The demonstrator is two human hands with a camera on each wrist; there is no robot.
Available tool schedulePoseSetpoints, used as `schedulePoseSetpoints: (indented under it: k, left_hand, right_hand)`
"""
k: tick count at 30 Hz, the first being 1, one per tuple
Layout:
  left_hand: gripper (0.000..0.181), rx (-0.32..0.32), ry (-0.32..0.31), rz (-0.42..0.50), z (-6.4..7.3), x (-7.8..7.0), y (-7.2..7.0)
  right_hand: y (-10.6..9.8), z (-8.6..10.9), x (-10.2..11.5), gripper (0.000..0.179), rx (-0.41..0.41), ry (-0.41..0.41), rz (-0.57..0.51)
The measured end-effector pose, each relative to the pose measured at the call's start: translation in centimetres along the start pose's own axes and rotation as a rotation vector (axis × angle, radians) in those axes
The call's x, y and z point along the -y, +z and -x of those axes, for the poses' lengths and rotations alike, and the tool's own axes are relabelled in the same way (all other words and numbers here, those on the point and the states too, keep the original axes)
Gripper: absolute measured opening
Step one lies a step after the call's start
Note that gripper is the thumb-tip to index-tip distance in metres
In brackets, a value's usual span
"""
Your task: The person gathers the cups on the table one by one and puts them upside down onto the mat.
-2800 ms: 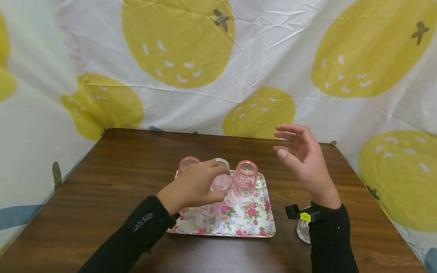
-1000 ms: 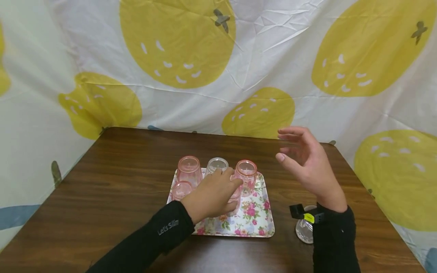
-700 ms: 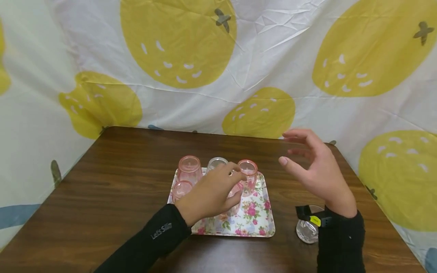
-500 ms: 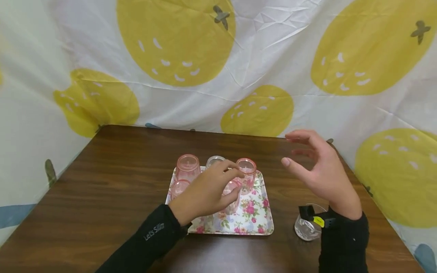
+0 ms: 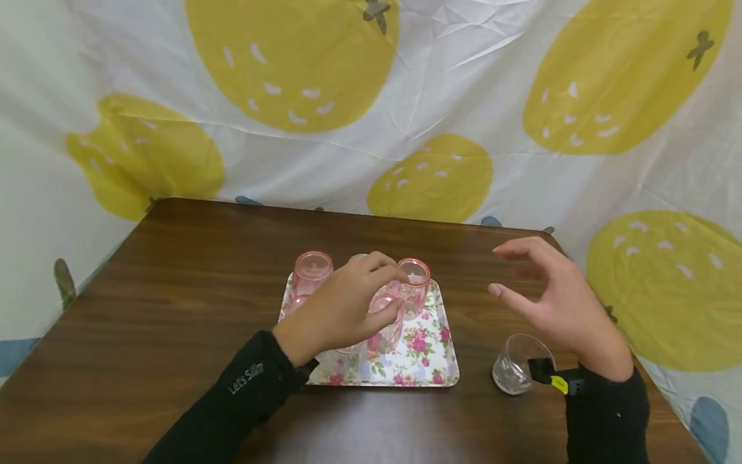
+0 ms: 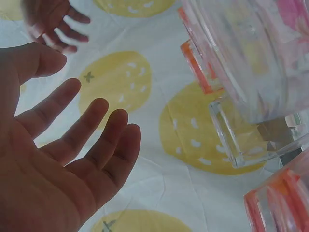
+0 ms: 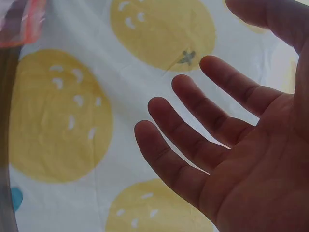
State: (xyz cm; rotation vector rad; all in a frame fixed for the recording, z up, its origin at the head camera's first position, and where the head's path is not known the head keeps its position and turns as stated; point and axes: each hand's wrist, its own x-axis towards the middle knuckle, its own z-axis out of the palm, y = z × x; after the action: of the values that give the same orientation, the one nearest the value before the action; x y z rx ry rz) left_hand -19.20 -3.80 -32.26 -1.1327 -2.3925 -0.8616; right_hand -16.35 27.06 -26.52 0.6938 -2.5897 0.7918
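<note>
My left hand [image 5: 339, 303] is over the tray [image 5: 443, 377], fingers relaxed and slightly bent. In the left wrist view its palm holds nothing, with glasses to the right of its fingertips. Just past its thumb a pink glass [image 5: 387, 332] stands upside down on the tray. Behind it is another pink glass [image 5: 414, 287]. Two more pink ones, the back-left glass [image 5: 313, 267] and the front-left glass [image 5: 298, 303], show beside the hand. A clear glass [image 5: 358, 256] at the back is mostly hidden by my knuckles. My right hand [image 5: 565, 303] hovers right of the tray, fingers spread, holding nothing.
A clear glass [image 5: 513, 370] stands on the brown wooden table [image 5: 191, 322], right of the floral tray and partly behind the right wrist strap. A white cloth [image 5: 324, 161] with yellow fruit prints hangs behind the table.
My left hand held a pink glass over the tray at first; that glass now stands at the tray's front and the hand has let go. My right hand has shifted right and lower.
</note>
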Motion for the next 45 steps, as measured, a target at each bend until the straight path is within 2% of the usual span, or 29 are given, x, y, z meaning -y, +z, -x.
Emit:
schedulePoseSetpoints:
  k: [3, 7, 14, 18, 24, 30, 34, 39, 45]
  left_hand:
    - [0.031, 0.005, 0.003, -0.005, -0.1, 0.0, -0.3]
    - [0.03, 0.018, -0.009, -0.012, 0.0, 0.0, -0.7]
    - [0.028, 0.015, -0.018, -0.006, 0.0, 0.0, -1.1]
    - [0.028, 0.016, -0.034, 0.004, 0.0, 0.0, -1.2]
    - [0.029, 0.015, -0.043, 0.011, 0.0, 0.1, -1.4]
    - [0.029, 0.019, -0.045, 0.0, 0.1, 0.3, -1.6]
    - [0.028, 0.016, -0.045, 0.001, 0.1, 0.4, -1.7]
    - [0.024, 0.004, -0.04, -0.01, 0.1, 0.5, -1.7]
    - [0.024, -0.007, -0.036, -0.006, 0.0, 0.6, -1.7]
  right_hand:
    - [-0.1, 0.4, -0.7, 0.043, 0.072, 0.004, 0.09]
    - [-0.3, 1.0, -1.4, 0.045, 0.22, 0.053, 0.155]
    - [-0.8, 2.7, -2.8, 0.07, 0.482, 0.255, 0.192]
    - [-0.2, 3.5, -3.9, 0.075, 0.563, 0.32, 0.197]
    - [0.8, 3.9, -5.0, 0.069, 0.641, 0.389, 0.195]
    - [1.0, 3.9, -5.4, 0.059, 0.661, 0.395, 0.167]
    - [0.7, 4.0, -5.3, 0.055, 0.641, 0.372, 0.164]
    - [-0.3, 4.2, -4.8, 0.051, 0.544, 0.317, 0.183]
    - [-0.7, 4.1, -4.1, 0.053, 0.382, 0.228, 0.188]
